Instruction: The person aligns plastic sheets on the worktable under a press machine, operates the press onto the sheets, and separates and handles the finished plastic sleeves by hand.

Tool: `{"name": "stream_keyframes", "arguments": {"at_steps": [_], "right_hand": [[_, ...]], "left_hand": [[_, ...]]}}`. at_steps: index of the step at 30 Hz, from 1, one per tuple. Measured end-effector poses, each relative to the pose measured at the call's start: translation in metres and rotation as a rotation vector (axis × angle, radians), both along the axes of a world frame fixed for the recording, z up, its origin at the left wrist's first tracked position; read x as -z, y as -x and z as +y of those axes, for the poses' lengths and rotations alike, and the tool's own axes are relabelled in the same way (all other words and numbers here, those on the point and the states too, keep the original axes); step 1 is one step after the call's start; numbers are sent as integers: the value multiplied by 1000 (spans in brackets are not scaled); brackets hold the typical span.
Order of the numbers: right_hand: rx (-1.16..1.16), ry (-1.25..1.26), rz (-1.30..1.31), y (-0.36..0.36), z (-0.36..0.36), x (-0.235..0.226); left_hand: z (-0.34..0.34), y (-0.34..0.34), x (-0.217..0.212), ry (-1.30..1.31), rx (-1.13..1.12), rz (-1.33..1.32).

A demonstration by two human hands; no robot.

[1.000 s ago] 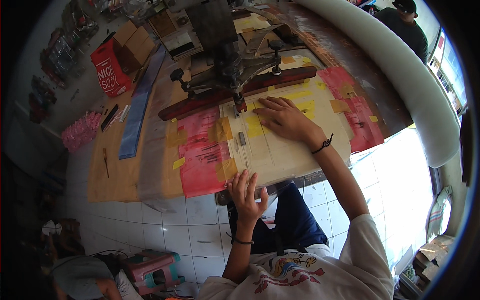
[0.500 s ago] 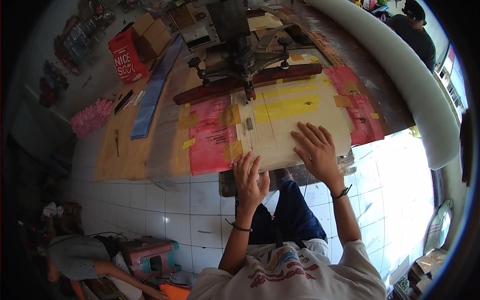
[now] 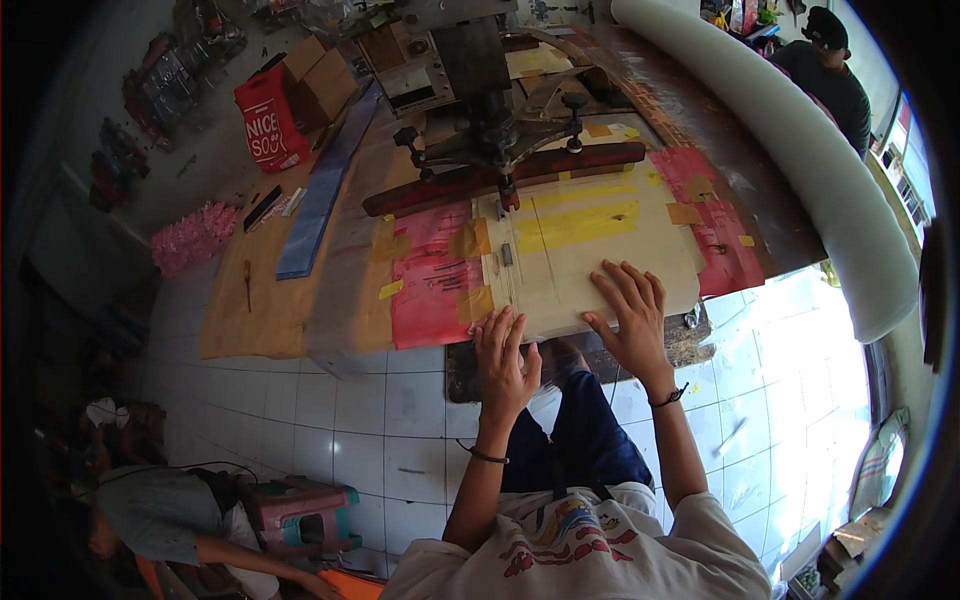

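Note:
My right hand [image 3: 634, 322] rests with fingers spread on the near right part of a cream sheet [image 3: 570, 290], its thumb stretched left along the sheet's near edge. At the sheet's near left corner, my left hand [image 3: 507, 362] has its fingers stretched out, fingertips at the edge beside a red sheet [image 3: 425, 300]. Neither hand holds anything. Yellow tape strips [image 3: 575, 228] run across the cream sheet, and brown tape patches [image 3: 474, 304] overlap its left border. A small grey metal piece [image 3: 506, 255] lies on it. Just beyond hangs a machine's long dark red bar [image 3: 520, 178].
The machine head [image 3: 475, 65] stands over the table [image 3: 260, 310]. Left of it lie a blue strip [image 3: 325, 195], a thin brown-handled tool [image 3: 248, 285] and a red bag [image 3: 270, 125]. A thick pale roll [image 3: 790, 150] curves along the right. Other people are at lower left and upper right.
My right hand has drawn slightly nearer to me and to the left, its thumb now farther out. The left hand stays at the sheet's corner. The whole view has shifted slightly.

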State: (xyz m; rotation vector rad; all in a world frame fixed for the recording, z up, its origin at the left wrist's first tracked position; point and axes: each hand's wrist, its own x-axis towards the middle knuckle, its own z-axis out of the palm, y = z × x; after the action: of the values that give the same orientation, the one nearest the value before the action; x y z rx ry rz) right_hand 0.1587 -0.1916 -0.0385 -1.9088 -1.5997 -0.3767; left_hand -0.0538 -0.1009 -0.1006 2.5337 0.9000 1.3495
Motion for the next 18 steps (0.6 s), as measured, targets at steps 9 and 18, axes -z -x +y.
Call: {"name": "stream_keyframes", "arguments": {"at_steps": [9,18], "right_hand": [[11,-2,22,5,0,-2],[8,-3,43,5,-2,-1]], "left_hand": [[-1,1,-2,-23,-31,14],[-4,-1,-7,18,-15,1]]}}
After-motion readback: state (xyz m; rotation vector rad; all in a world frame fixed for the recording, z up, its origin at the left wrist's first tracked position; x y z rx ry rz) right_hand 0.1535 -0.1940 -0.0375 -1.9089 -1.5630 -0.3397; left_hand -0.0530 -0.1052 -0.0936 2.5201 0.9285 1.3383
